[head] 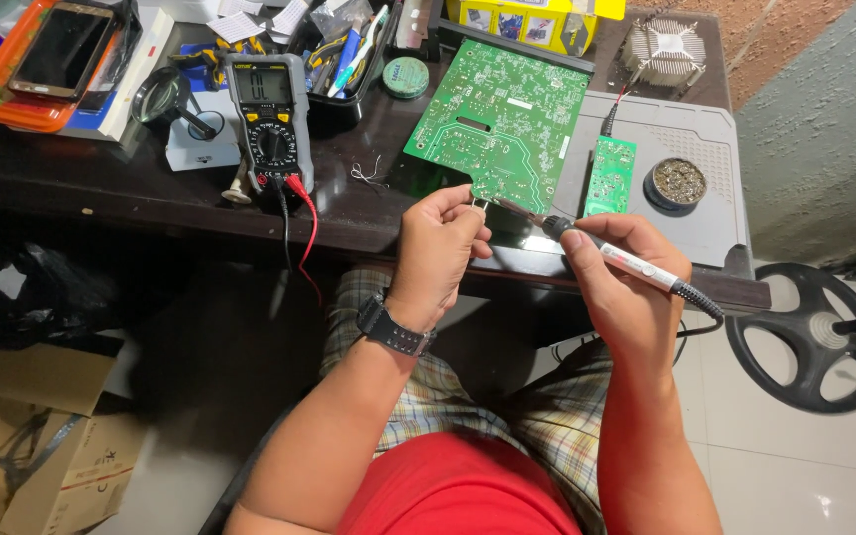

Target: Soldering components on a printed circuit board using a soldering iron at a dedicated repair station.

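Nearest the camera: a red shirt and plaid shorts of the seated person, whose two forearms reach up toward the table. The left hand, with a dark wristwatch on its wrist, has its grip clamped on the near corner of a large green circuit board; thumb and fingers pinch the board's edge, where a small metal part shows just beside the fingertips. The board is tilted, its near corner lifted at the table's front edge and its far side resting farther back on the table. The right hand has its grip closed around a soldering iron, held like a pen; the tip points left and lies at the board's near corner, just beside the left fingers, while the cord trails off to the right.

Surroundings: a smaller green circuit board lies on a grey work mat, near a round tin of brass cleaning wool. A finned heat sink stands behind it. To the left, a grey digital multimeter with red and black leads, a magnifying glass, and a phone in an orange tray. Cardboard boxes sit on the floor at left.
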